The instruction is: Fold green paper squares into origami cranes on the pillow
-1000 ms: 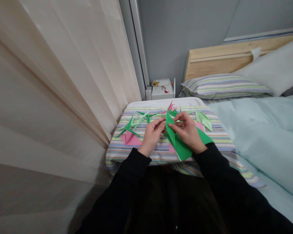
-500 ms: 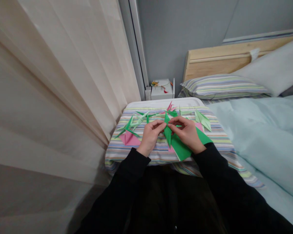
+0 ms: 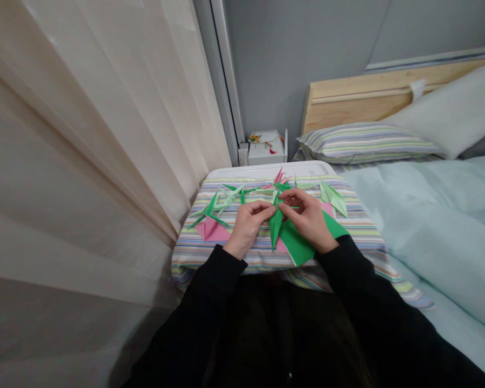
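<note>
On striped cotton bedding, the left hand and right hand grip pointed green origami paper.

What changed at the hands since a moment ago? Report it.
The folded green paper swung, its lower point moving left to hang nearly straight down. The left hand and right hand kept hold. The green origami cranes stayed put.
</note>
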`<action>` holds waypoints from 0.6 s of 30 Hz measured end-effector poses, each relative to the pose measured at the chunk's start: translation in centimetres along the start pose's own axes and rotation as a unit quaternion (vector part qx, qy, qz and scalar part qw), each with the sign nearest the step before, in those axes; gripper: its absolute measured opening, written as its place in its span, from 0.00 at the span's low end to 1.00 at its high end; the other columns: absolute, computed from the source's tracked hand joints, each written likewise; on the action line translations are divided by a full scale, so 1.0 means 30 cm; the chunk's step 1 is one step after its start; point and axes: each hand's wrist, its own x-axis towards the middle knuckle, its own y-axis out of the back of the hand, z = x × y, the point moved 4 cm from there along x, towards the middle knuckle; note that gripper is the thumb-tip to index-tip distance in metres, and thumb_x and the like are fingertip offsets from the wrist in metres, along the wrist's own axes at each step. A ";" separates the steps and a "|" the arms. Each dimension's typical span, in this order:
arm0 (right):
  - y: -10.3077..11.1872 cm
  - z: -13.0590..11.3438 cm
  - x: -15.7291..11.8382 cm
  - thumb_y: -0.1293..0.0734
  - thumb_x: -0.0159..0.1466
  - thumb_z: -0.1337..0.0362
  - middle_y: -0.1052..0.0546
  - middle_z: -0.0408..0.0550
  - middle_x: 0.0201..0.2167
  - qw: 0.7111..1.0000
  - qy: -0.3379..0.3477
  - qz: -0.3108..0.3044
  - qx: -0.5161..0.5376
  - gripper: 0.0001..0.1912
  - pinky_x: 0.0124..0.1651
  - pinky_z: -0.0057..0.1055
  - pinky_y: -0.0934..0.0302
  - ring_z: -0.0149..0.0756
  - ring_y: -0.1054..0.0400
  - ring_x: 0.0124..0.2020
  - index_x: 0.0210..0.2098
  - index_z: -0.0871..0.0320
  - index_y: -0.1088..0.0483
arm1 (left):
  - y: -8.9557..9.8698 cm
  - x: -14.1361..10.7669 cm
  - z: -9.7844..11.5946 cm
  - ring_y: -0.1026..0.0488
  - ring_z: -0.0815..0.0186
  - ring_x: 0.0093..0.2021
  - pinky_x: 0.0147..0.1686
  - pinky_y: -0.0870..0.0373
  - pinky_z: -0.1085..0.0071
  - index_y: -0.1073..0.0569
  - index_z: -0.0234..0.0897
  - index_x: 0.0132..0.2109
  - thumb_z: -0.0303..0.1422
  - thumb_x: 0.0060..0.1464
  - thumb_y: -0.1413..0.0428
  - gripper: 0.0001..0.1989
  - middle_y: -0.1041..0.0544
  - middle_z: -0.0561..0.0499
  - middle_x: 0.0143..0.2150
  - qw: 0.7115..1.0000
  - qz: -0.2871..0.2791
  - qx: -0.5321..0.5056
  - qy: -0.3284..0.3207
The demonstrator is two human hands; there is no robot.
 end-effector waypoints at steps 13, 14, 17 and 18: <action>0.030 0.018 0.015 0.25 0.55 0.65 0.29 0.38 0.27 0.991 -0.018 0.099 0.087 0.15 0.32 0.30 0.38 0.32 0.33 0.30 0.40 0.53 0.31 | -0.037 -0.013 -0.003 0.22 0.64 0.30 0.30 0.26 0.71 0.19 0.34 0.42 0.52 0.48 0.32 0.25 0.20 0.49 0.33 0.996 -0.070 0.034 0.043; 0.030 0.018 0.015 0.25 0.55 0.65 0.29 0.38 0.27 0.991 -0.020 0.101 0.090 0.16 0.32 0.30 0.38 0.32 0.33 0.29 0.40 0.53 0.31 | -0.039 -0.012 -0.008 0.21 0.63 0.30 0.29 0.25 0.70 0.20 0.34 0.43 0.53 0.47 0.32 0.27 0.19 0.48 0.33 0.995 -0.077 0.034 0.054; 0.032 0.020 0.017 0.25 0.54 0.64 0.29 0.37 0.26 0.991 -0.026 0.101 0.088 0.16 0.32 0.30 0.37 0.32 0.33 0.28 0.39 0.53 0.31 | -0.039 -0.011 -0.011 0.20 0.62 0.28 0.25 0.27 0.72 0.20 0.32 0.43 0.55 0.48 0.33 0.29 0.19 0.46 0.30 0.993 -0.093 0.046 0.062; 0.032 0.022 0.018 0.25 0.54 0.63 0.29 0.37 0.26 0.991 -0.028 0.098 0.086 0.16 0.32 0.31 0.37 0.32 0.33 0.28 0.39 0.53 0.31 | -0.038 -0.011 -0.009 0.20 0.62 0.27 0.24 0.28 0.73 0.19 0.31 0.42 0.55 0.48 0.33 0.28 0.19 0.46 0.29 0.992 -0.094 0.053 0.058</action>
